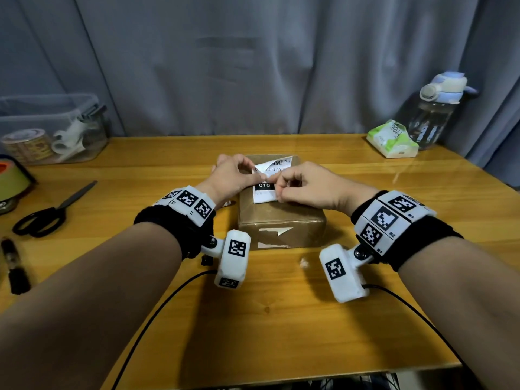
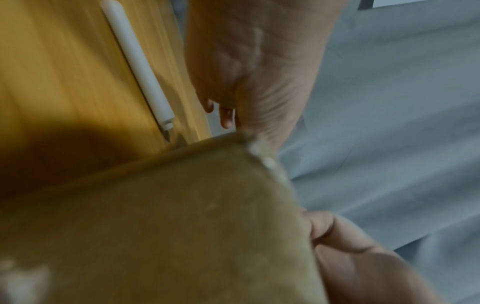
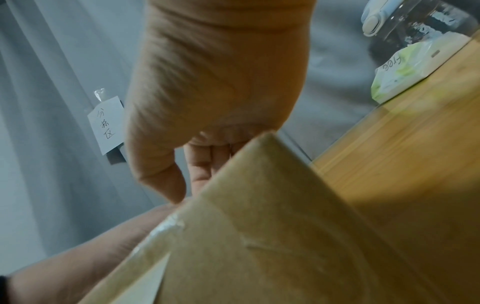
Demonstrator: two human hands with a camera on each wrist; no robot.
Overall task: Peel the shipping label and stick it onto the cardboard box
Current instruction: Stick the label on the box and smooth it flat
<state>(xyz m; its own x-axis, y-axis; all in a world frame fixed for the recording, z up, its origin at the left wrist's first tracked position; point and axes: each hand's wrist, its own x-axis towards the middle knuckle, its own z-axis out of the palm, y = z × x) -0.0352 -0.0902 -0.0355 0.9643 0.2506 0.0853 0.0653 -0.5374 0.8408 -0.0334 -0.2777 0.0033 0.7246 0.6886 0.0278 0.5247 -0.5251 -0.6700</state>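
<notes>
Head view: I see both hands on the white printed shipping label over the brown cardboard box.
Left hand: pinches the label.
Right hand: pinches its edge — peeling, I judge.
Next: separate backing — then press flat.

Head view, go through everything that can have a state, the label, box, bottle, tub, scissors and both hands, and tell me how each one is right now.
Shipping label: on top of the box, far left corner curled up.
Cardboard box: closed, flat on the table.
Left hand: pinches the label.
Right hand: pinches the label's right edge.
Water bottle: upright, lid closed.
Plastic tub: lid on.
Scissors: closed, lying flat.
</notes>
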